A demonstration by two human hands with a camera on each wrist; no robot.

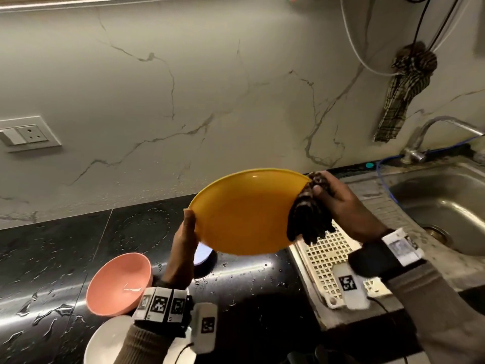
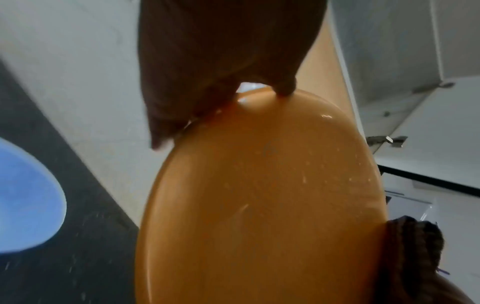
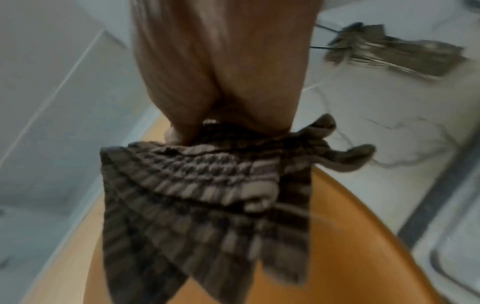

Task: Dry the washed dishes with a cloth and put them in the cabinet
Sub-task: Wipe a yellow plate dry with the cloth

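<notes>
An orange plate (image 1: 244,211) is held tilted above the black counter, its hollow side toward me. My left hand (image 1: 186,232) grips its left rim, thumb on the face; the left wrist view shows the thumb tip pressing the wet plate (image 2: 265,195). My right hand (image 1: 333,198) pinches a dark checked cloth (image 1: 307,219) over the plate's right rim. The right wrist view shows the cloth (image 3: 202,195) draped across the plate (image 3: 350,246) below the right hand (image 3: 221,82). A pink bowl (image 1: 118,282) and a white plate (image 1: 105,342) sit on the counter at lower left.
The wet black counter (image 1: 52,258) runs along a marble wall. A steel sink (image 1: 441,206) with a tap (image 1: 430,135) lies at right, a perforated cream drain mat (image 1: 325,256) beside it. A second checked cloth (image 1: 404,93) hangs on the wall. A blue dish (image 2: 23,195) rests beneath the plate.
</notes>
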